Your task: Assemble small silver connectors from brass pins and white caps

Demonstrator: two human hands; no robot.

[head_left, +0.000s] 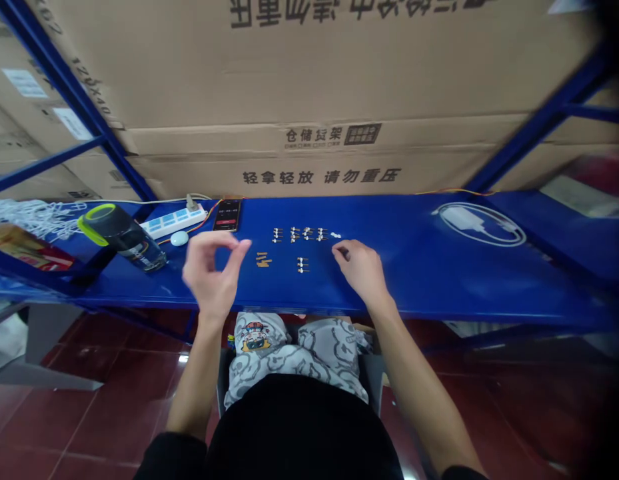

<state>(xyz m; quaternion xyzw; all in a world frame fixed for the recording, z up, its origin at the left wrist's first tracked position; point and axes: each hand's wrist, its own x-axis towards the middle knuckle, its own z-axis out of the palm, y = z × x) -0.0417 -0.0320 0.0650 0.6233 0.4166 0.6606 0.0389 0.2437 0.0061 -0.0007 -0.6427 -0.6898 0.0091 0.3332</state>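
Observation:
Several small metal-and-white components (299, 234) stand in a short row on the blue steel shelf (439, 280). Two more (302, 265) lie just below that row, and small brass pieces (262, 260) lie to their left. My left hand (212, 270) is raised above the shelf, slightly blurred, with its fingers curved and apart and nothing visible in them. My right hand (359, 270) rests at the shelf with curled fingers, close to a small white piece (335, 235). A dark speck (343, 252) shows at its fingertips, but I cannot tell whether it is held.
A water bottle (124, 237), white power strip (174, 221), phone (227, 215), and round white object (179, 238) stand at the shelf's left. Large cardboard boxes (309, 80) fill the back. A grey patterned cloth (289, 353) lies below the shelf's front edge, above a red tile floor (89, 413).

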